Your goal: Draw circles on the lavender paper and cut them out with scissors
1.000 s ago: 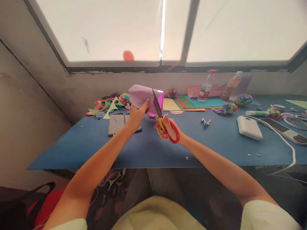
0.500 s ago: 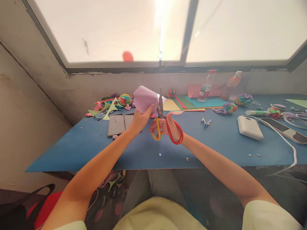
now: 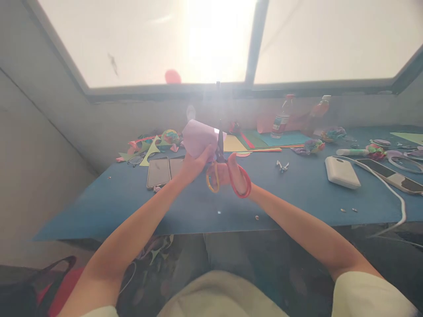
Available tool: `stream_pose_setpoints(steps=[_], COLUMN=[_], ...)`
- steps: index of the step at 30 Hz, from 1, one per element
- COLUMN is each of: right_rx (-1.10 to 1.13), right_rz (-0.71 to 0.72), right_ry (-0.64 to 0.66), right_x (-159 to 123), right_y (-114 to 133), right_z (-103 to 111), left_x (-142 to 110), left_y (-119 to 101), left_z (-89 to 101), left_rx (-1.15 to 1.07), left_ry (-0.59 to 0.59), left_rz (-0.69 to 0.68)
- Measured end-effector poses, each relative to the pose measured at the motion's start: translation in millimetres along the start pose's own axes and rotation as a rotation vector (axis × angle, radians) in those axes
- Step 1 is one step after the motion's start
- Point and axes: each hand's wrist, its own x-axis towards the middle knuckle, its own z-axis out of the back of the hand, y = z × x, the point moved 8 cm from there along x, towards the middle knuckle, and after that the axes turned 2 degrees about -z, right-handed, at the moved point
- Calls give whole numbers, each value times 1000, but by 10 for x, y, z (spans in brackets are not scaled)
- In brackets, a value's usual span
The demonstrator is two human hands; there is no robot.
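My left hand [image 3: 197,164] grips a piece of lilac paper [image 3: 197,137], its thumb pressed on the lower part of the sheet. Scissors with one yellow and one red handle loop [image 3: 243,188] are in my right hand [image 3: 228,172]. The thumb passes through the red loop and fingers go through the yellow one. Dark blades point up against the paper's right side, partly overlapping it. Where exactly the blades meet the paper is hard to make out in the glare. Both hands are close together above the blue table [image 3: 185,215].
Paper scraps [image 3: 150,152] and a phone [image 3: 158,172] lie to the left. Coloured sheets [image 3: 261,140] and a bottle [image 3: 280,121] stand behind. Paper flowers [image 3: 313,146], a white power bank [image 3: 342,171] with a cable and another phone [image 3: 393,176] are on the right.
The scissor handles have come slightly closer together, and the view has shifted a little. Glare from the window is stronger. Both hands keep their hold.
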Motion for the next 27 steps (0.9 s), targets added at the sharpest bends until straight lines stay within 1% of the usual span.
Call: stream_pose_setpoints(steps=[7,13,19,23,27], right_rx=[73,64,33,-13,-34], right_rz=[-54,-62,-7,-50,-59], right_ry=[-34,-59,-74,-99,-126], right_x=[28,40,7,-28,-39], right_y=[-52,-82,-54,-38,-17], right_z=[12,36,80,97,120], left_x=[-4,20,24,33,54], left_y=[-10,10,25,-5,-28], left_z=[-7,20,18,30,71], left_rx=[-38,-45,-19,-7,56], left_ry=[-3,-25,19,45,66], left_rz=[66,29,55,54,41])
